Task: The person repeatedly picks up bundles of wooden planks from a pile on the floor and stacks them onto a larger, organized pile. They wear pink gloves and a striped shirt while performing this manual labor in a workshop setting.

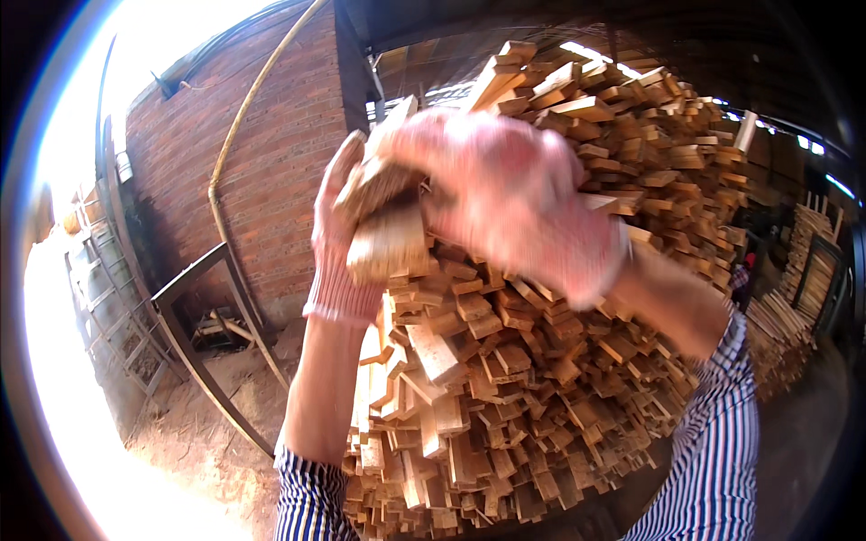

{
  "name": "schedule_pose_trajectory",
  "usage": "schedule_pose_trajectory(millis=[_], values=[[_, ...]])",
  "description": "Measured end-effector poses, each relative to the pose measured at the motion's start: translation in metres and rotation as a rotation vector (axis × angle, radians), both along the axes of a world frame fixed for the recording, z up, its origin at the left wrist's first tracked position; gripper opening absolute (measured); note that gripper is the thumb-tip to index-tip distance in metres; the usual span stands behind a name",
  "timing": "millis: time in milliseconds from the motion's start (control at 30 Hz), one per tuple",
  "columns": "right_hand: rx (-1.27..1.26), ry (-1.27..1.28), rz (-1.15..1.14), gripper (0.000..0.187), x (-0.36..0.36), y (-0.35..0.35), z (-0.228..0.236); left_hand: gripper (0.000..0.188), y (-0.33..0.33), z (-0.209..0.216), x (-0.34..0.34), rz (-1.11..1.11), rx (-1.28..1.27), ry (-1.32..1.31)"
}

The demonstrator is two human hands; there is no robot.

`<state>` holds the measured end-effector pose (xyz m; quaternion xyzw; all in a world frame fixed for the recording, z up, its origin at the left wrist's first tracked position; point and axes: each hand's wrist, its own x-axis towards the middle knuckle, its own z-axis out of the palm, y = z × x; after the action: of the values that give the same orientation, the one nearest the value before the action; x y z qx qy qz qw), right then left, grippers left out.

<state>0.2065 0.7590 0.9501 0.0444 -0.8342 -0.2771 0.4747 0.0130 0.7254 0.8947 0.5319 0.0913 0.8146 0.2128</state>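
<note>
Both my hands are raised in front of a tall wood stack and wear pale knitted work gloves with a reddish tint. Between them are a couple of short wooden boards (390, 245), one above the other, their cut ends towards me. My left hand (341, 261) grips the boards along their left side, thumb upward. My right hand (519, 185) reaches across from the right, its fingers bent over the upper board; motion smears it. The far ends of the boards are hidden behind my right hand.
A high stack of sawn wood strips (541, 397) fills the middle, uneven ends jutting towards me. At left stand a brick wall (280, 135), a dark metal frame (194, 270) and a ladder-like rack (113, 316). More stacked wood (807, 243) is at far right.
</note>
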Motion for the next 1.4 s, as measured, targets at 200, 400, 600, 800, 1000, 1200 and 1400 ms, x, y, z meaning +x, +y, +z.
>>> schedule_pose_trajectory(millis=[200,400,600,800,1000,1200,1400], values=[[-0.264,-0.017,0.18,0.063,0.055,-0.096,-0.118,0.063,-0.103,-0.03,0.053,-0.138,-0.433,-0.184],[-0.962,0.082,0.437,0.098,0.063,-0.047,-0.13,0.049,-0.125,-0.058,0.05,-0.353,-0.662,-0.119],[-1.56,-0.232,0.678,0.107,0.043,-0.01,-0.158,0.043,-0.115,-0.093,0.079,-0.035,-0.718,0.077],[-1.707,-0.333,0.882,0.075,-0.019,-0.094,-0.334,0.092,-0.211,-0.251,0.036,0.023,-0.703,0.082],[-2.624,-0.505,1.217,0.086,-0.117,-0.203,-0.502,0.086,-0.363,-0.353,0.015,0.698,-0.92,0.108],[-2.315,-1.091,1.102,0.061,-0.146,-0.417,-0.539,0.056,-0.595,-0.397,0.041,0.842,-1.14,-0.417],[-1.717,-1.657,1.036,0.059,-0.208,-0.541,-0.635,0.055,-0.732,-0.553,0.068,1.253,-1.257,-0.321]])
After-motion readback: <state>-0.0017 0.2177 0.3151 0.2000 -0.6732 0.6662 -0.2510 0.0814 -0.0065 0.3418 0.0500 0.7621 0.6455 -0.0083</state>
